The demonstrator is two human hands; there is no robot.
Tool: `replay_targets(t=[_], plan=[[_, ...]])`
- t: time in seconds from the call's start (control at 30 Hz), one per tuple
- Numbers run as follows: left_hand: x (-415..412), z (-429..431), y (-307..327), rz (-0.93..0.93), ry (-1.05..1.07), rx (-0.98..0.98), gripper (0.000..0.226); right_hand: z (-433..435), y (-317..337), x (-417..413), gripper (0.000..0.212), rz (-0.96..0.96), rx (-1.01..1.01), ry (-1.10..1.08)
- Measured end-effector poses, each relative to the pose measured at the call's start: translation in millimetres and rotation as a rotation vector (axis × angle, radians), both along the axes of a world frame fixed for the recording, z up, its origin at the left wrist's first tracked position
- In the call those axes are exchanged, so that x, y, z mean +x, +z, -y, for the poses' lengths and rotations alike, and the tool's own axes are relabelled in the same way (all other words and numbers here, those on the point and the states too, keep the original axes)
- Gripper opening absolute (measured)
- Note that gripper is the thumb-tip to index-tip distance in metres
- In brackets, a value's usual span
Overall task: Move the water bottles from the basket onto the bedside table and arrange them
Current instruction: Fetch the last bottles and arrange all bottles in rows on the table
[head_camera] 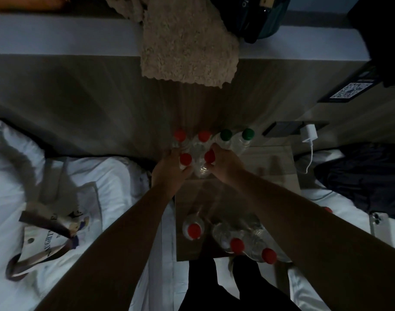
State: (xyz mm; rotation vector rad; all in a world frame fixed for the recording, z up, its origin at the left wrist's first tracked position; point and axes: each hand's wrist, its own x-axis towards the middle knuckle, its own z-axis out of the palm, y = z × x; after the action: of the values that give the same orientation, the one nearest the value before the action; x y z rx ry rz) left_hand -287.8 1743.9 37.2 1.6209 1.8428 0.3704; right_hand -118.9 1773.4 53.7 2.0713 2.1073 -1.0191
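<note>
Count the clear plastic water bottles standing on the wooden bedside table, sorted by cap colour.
Red-capped clear plastic bottles: 7 (four at the far end, three at the near edge)
Green-capped clear plastic bottles: 2 (far end, right of the red ones)
Total on the wooden bedside table: 9

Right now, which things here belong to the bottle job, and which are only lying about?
Job: far red-capped bottles, gripped by left hand and right hand; green-capped bottles; near red-capped bottles; bedside table.
Lying about: charger, phone, fluffy towel, dark garment.
</note>
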Motion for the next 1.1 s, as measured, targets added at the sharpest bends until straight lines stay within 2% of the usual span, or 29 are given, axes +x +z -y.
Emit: replay_targets(t=[0.13, 0.33, 0.53, 0.7, 0.8, 0.93, 1.03, 1.1], plan=[[6.1, 6.3, -8.7, 0.106, 0.115, -0.101, 0.068, 5.2, -9.8, -1.4, 0.044, -0.097, -0.065, -0.107], [14.2, 0.6, 1.3, 0.219, 0.205, -0.136, 0.032, 9.9, -11.4, -5.2, 0.043, -0.205, -0.051, -0.203], [7.2, 1.8, 3.2, 0.241, 0.191, -0.112, 0.031, 13.8, -10.0, -9.8, 0.041, -0.231, -0.047, -0.216], [7.0, 2.8, 5.7, 0.269, 0.206, -0.156, 0.041, 9.3, -8.7, -10.1, 0.043, -0.224, -0.091, -0.211], [8.1, 4.5, 6.4, 0.278, 0.232, -0.202, 0.055, 12.1, -5.1, -10.1, 0.05, -0.237, -0.107, -0.218], [5.9, 14.1, 6.9, 0.368, 0.41, -0.26, 0.078, 20.8, 6.9, -1.2, 0.057, -0.284, -0.136, -0.173], [3.7, 30.6, 2.1, 0.435, 0.487, -0.238, 0.098, 35.7, 24.1, 21.6, 0.047, -0.214, -0.124, -0.063], [10.5, 47.6, 11.2, 0.37, 0.441, -0.201, 0.096, 49.1, 35.8, 46.9, 0.037, -0.17, -0.097, -0.04]])
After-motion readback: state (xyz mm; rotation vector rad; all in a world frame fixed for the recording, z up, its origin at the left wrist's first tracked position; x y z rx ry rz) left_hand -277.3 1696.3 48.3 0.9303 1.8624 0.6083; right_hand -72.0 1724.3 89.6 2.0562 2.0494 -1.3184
